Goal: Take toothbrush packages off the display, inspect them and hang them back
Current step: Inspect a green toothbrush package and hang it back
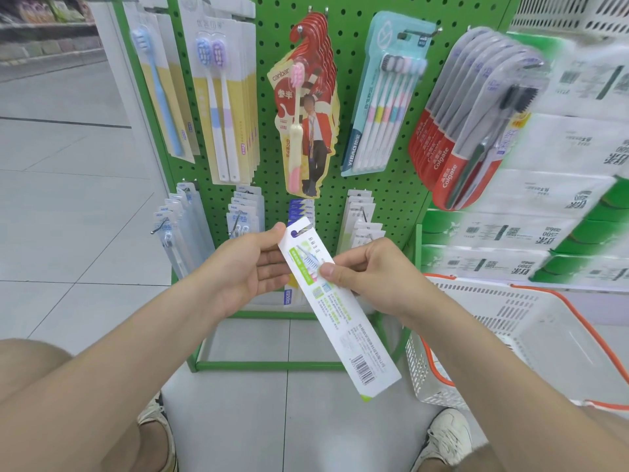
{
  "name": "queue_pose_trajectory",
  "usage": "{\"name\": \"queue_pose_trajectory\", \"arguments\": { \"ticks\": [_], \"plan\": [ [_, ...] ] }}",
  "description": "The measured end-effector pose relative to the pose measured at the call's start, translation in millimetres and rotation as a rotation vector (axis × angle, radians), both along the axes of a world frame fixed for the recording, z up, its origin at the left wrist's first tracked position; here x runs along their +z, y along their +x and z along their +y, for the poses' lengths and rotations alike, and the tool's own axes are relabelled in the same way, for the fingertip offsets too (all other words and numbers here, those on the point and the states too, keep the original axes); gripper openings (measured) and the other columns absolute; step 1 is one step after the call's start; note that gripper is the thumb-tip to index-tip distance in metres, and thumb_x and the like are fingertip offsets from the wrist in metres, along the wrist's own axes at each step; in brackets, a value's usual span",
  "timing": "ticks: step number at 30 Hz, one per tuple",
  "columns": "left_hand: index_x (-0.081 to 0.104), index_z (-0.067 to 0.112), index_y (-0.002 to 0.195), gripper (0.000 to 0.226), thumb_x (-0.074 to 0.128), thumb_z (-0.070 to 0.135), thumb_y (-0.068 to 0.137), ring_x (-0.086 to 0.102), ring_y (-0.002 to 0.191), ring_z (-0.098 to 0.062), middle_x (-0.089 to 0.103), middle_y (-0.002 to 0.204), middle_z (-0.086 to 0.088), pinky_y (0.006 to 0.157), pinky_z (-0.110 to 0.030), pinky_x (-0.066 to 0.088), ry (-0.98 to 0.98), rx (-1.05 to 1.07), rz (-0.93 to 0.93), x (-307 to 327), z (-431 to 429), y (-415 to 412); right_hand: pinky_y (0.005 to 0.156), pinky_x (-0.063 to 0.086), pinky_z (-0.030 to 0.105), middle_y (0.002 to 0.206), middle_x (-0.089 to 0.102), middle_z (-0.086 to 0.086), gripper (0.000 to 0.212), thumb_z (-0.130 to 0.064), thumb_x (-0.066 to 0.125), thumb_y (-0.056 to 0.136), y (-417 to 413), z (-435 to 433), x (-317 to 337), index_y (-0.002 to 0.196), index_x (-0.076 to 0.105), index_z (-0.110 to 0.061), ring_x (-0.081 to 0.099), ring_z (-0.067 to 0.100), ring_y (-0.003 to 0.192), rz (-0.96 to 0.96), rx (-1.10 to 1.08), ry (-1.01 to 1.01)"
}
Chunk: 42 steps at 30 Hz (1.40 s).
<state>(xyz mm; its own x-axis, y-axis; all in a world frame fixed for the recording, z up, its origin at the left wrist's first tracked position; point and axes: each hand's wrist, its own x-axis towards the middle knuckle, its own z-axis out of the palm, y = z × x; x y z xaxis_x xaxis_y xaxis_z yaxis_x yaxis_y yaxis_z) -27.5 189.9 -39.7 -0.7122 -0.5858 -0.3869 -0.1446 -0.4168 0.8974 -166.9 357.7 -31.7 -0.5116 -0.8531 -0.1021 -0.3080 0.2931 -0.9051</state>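
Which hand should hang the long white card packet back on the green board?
Probably the left hand: it holds the long white card toothbrush package at its top end, beside the hanging hole, nearest the green pegboard hooks. The right hand pinches the middle.

White-green package (343, 325); blurred packs (439, 155) apparently red.
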Motion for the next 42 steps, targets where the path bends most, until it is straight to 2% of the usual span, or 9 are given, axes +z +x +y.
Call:
{"name": "queue_pose_trajectory", "arguments": {
  "ticks": [2,5,13,19,26,28,33,39,42],
  "plan": [
    [0.076,0.014,0.105,0.028,0.064,0.039,0.106,0.077,0.072,-0.015,0.081,0.092,-0.005,0.059,-0.027,0.060,0.024,0.011,0.006,2,0,0,0.084,0.066,0.046,0.092,0.083,0.007,0.020,-0.026,0.075,0.100,3,0,3,0.102,0.084,-0.008,0.081,0.030,0.089,-0.069,0.019,-0.004],
    [0.073,0.010,0.108,0.027,0.061,0.033,0.108,0.079,0.071,-0.015,0.082,0.091,-0.007,0.055,-0.026,0.061,0.051,0.069,0.047,2,1,-1,0.051,0.058,0.025,0.087,0.082,0.006,0.025,-0.032,0.070,0.102,11,0,10,0.104,0.082,-0.009,0.075,0.015,0.065,-0.183,0.018,0.013],
    [0.064,-0.002,0.109,0.024,0.056,0.021,0.111,0.080,0.068,-0.016,0.081,0.081,-0.011,0.050,-0.025,0.060,0.171,0.356,0.164,-1,-10,-2,0.058,0.058,0.026,0.110,0.079,0.018,0.024,-0.020,0.069,0.099,4,2,22,0.113,0.080,-0.003,0.076,0.021,0.076,-0.592,0.036,-0.033],
    [0.059,-0.001,0.105,0.020,0.052,0.016,0.112,0.078,0.063,-0.017,0.078,0.071,-0.012,0.049,-0.025,0.060,0.266,0.383,0.196,-1,-7,-4,0.051,0.056,0.022,0.092,0.080,0.009,0.025,-0.019,0.063,0.103,5,3,26,0.113,0.075,0.000,0.074,0.014,0.065,-0.643,0.010,-0.072],
    [0.061,-0.002,0.107,0.021,0.052,0.017,0.112,0.080,0.078,-0.023,0.080,0.088,-0.017,0.052,-0.027,0.062,0.296,0.322,0.202,3,-7,-3,0.047,0.051,0.021,0.090,0.078,0.012,0.029,-0.017,0.062,0.104,6,4,27,0.117,0.072,0.007,0.071,0.016,0.060,-0.699,-0.010,-0.112],
    [0.064,-0.006,0.115,0.021,0.057,0.013,0.110,0.082,0.086,-0.023,0.081,0.099,-0.020,0.061,-0.029,0.065,0.202,0.216,0.168,3,-6,-1,0.051,0.054,0.022,0.090,0.081,0.011,0.023,-0.016,0.066,0.102,6,4,27,0.110,0.077,0.003,0.074,0.016,0.064,-0.577,-0.056,-0.104],
    [0.068,-0.002,0.122,0.039,0.070,0.031,0.102,0.080,0.098,-0.035,0.077,0.112,-0.025,0.077,-0.037,0.068,0.042,0.019,0.076,-1,8,0,0.061,0.054,0.032,0.080,0.080,0.001,0.007,-0.027,0.078,0.094,6,3,9,0.095,0.085,-0.028,0.061,0.017,0.056,0.318,0.099,-0.058],
    [0.063,-0.009,0.127,0.025,0.054,0.007,0.110,0.080,0.100,-0.034,0.077,0.116,-0.024,0.083,-0.041,0.067,-0.033,-0.060,0.064,-16,4,-4,0.081,0.058,0.030,0.089,0.075,-0.019,0.050,-0.068,0.081,0.078,15,2,-7,0.117,0.079,-0.036,0.069,-0.002,0.073,0.669,0.216,0.144],
    [0.067,0.001,0.130,0.025,0.053,0.007,0.111,0.077,0.110,-0.033,0.078,0.121,-0.019,0.090,-0.042,0.065,-0.096,-0.164,0.092,-18,8,-2,0.078,0.060,0.036,0.080,0.077,-0.012,0.039,-0.064,0.071,0.091,12,-4,-14,0.097,0.081,-0.027,0.070,0.007,0.077,0.697,0.082,0.098]
  ]
}}
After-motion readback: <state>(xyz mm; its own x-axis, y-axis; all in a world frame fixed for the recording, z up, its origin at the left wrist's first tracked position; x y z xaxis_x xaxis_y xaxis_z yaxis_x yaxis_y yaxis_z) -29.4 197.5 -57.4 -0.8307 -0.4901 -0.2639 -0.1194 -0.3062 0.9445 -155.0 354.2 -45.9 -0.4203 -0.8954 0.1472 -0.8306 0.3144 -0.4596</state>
